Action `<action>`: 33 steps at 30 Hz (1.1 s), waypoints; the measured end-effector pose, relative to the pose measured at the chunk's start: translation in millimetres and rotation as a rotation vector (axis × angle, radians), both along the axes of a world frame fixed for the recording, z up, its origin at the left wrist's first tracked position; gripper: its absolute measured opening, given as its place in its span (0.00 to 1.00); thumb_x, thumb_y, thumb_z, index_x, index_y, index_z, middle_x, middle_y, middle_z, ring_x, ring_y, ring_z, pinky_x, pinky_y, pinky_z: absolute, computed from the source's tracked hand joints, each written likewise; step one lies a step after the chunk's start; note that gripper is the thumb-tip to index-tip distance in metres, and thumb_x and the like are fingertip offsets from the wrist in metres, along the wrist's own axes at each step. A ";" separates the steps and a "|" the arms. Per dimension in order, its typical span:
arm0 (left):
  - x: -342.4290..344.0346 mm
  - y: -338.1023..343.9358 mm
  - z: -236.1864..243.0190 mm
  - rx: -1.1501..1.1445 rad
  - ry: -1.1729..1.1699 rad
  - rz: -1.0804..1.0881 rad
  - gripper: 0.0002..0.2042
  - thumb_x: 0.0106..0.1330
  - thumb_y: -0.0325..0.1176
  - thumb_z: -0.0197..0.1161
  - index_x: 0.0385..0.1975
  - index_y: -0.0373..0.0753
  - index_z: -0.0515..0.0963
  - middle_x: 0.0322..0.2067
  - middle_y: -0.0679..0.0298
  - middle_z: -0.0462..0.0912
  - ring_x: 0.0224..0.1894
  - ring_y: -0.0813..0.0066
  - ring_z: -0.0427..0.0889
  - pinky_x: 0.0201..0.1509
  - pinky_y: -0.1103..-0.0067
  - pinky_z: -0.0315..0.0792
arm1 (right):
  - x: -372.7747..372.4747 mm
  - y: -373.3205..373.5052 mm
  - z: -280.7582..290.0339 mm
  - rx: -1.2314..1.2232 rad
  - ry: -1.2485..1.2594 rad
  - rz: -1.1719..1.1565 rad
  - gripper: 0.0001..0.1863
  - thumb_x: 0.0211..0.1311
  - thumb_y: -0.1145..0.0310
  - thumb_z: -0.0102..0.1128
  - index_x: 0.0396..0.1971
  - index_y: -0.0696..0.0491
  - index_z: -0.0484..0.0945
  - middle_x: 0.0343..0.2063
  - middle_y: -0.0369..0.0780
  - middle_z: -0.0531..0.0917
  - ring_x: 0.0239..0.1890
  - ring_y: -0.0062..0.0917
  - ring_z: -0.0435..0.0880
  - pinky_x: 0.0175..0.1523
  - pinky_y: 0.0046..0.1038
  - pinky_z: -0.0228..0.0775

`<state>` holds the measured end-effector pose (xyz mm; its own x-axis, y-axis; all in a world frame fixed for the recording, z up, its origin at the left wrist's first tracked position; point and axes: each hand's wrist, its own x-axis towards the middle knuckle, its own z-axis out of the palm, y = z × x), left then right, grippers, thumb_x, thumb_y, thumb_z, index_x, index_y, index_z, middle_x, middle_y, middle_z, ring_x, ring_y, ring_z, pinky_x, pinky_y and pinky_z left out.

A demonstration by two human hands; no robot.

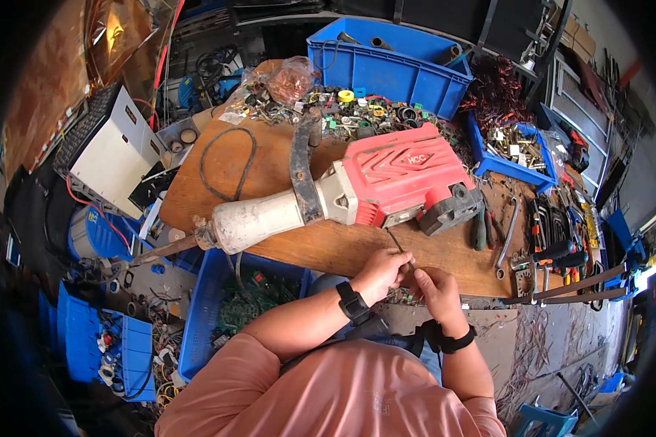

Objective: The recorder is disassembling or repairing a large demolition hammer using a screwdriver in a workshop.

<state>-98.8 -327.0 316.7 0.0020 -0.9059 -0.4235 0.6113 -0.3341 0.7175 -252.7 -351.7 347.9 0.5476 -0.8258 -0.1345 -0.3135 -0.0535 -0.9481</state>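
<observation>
A red and pale-metal demolition hammer lies on its side across the wooden table, with a long chisel at its left end and a dark metal strap round its housing. A thin dark cord hangs down from under the red body. My left hand is closed on this cord at the table's front edge. Just right of it and lower, my right hand also grips the cord, thumb on top. The cord's lower end is hidden by my fingers. A looped black cable lies at the left.
Blue crates and a parts bin stand behind, among small electronic scrap. Pliers and wrenches lie at the right. A basket of circuit boards is below the front edge. A white panelled case leans at the left.
</observation>
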 end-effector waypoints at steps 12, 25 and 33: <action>-2.1 -0.6 2.3 -0.070 0.017 -0.010 0.09 0.64 0.37 0.53 0.28 0.38 0.72 0.16 0.72 0.66 0.16 0.84 0.62 0.17 0.86 0.55 | -3.8 -6.6 -16.4 0.394 -0.234 0.047 0.14 0.62 0.61 0.52 0.33 0.57 0.78 0.20 0.37 0.78 0.20 0.20 0.75 0.24 0.21 0.67; -0.4 -0.2 2.4 0.013 0.005 0.022 0.08 0.64 0.37 0.54 0.26 0.41 0.71 0.18 0.72 0.65 0.16 0.84 0.61 0.18 0.86 0.55 | -3.1 -0.3 -9.8 -0.022 -0.002 -0.097 0.13 0.61 0.63 0.51 0.35 0.58 0.77 0.19 0.41 0.80 0.19 0.23 0.78 0.24 0.23 0.69; -4.4 -0.4 1.9 0.031 0.010 0.009 0.09 0.65 0.38 0.53 0.29 0.40 0.72 0.18 0.72 0.65 0.17 0.84 0.61 0.18 0.87 0.54 | -1.1 -6.7 -21.8 0.001 0.037 -0.042 0.13 0.61 0.63 0.52 0.34 0.57 0.77 0.20 0.40 0.80 0.18 0.23 0.77 0.23 0.25 0.69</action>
<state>-103.2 -327.5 318.5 0.0058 -0.8925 -0.4510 0.6213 -0.3502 0.7009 -253.8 -358.4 326.1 0.5070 -0.8479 -0.1550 -0.3504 -0.0385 -0.9358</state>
